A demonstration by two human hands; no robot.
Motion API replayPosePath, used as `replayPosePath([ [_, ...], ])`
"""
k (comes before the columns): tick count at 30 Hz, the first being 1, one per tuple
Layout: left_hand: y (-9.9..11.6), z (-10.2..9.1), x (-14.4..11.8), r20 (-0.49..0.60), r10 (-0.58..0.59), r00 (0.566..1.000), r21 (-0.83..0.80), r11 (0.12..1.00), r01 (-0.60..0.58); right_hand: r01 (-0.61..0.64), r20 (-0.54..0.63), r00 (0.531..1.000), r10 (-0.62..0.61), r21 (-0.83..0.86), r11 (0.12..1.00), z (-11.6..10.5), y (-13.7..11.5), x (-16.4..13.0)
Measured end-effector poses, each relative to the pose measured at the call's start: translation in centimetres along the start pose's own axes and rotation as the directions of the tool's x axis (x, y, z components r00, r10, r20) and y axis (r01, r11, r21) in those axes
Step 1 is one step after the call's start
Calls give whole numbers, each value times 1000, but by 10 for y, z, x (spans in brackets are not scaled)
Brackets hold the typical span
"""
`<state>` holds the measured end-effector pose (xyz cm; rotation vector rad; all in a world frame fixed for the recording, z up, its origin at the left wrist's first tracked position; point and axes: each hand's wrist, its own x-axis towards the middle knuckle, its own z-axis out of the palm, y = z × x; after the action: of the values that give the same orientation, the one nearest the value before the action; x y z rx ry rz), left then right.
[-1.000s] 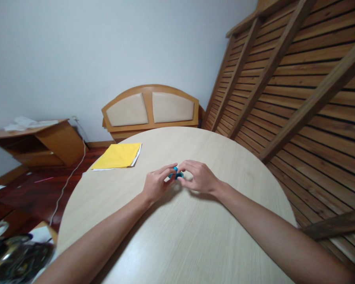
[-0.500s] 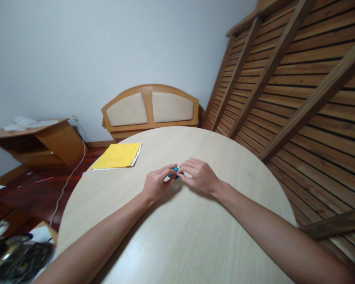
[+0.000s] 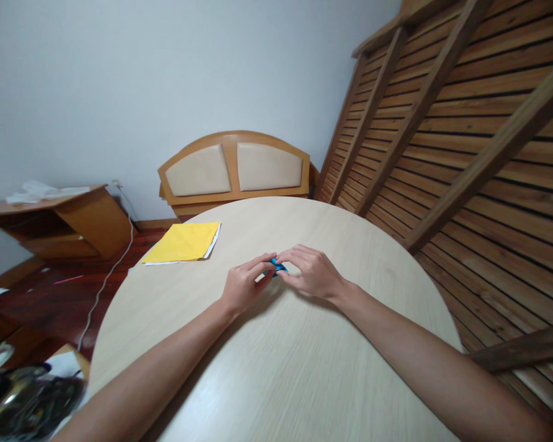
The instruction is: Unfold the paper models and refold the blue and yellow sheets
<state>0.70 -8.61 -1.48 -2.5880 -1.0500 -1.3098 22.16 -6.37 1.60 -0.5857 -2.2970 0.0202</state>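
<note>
**Tiny blue thing, mostly hidden by fingers**

In the middle of the round table [image 3: 304, 380], both hands meet fingertip to fingertip over a small blue piece [image 3: 276, 266]. The left hand [image 3: 243, 287] and right hand [image 3: 312, 272] each pinch it from their own side, fingers curled in close, so only a sliver of blue shows between them. Can't tell what it actually is or how it's shaped, way too small and covered up. It sits right at the tabletop or just above; hard to say if it's touching the wood.

Far left on the table lies a yellow sheet [image 3: 184, 241] with a white edge peeking out underneath. At the near left corner there's a dark cluttered pile [image 3: 23, 399], cut off by the frame and too blurry to identify.
</note>
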Motion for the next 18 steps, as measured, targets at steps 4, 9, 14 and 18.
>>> replayPosePath([
  [4,0,1,1,-18,16,1000,20,1000,-16,27,1,1000,-27,-11,1000,0,0,0],
  [9,-2,2,2,-44,48,998,41,998,-46,48,-22,999,-49,-37,998,3,2,0],
  [14,-5,2,1,-26,70,997,31,997,-69,74,-9,997,-74,-58,996,3,3,-1],
  [18,-6,2,0,-6,80,997,24,997,-80,58,9,998,-58,-58,997,2,2,-1],
])
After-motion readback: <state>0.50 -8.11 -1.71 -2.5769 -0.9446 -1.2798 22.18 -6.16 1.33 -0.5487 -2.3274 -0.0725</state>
